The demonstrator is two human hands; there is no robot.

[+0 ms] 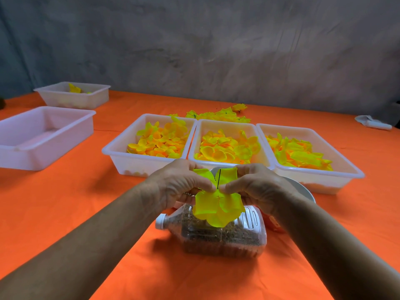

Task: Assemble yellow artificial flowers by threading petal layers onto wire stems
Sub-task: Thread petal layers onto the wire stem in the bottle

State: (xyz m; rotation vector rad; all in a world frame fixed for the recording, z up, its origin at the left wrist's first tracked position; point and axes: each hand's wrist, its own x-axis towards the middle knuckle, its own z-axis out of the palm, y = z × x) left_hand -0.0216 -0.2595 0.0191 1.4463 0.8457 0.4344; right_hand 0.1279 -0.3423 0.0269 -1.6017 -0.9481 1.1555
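Observation:
A large yellow petal layer (216,207) is held in front of me, above a plastic bottle. My left hand (175,185) pinches its left side and my right hand (257,186) pinches its right side, thumbs almost meeting at its middle. A thin dark wire stem (218,178) pokes up through the petal's centre between my thumbs. Three white trays hold loose yellow petals: the left tray (121,148), the middle tray (229,164) and the right tray (346,173). Finished yellow flowers (218,114) lie on the orange cloth behind the trays.
A clear plastic bottle (218,234) with a white cap lies on its side under my hands, filled with brown material. A white dish (303,189) sits behind my right hand. Two more white trays (43,135) (73,96) stand at the far left. A white cloth (373,123) lies far right.

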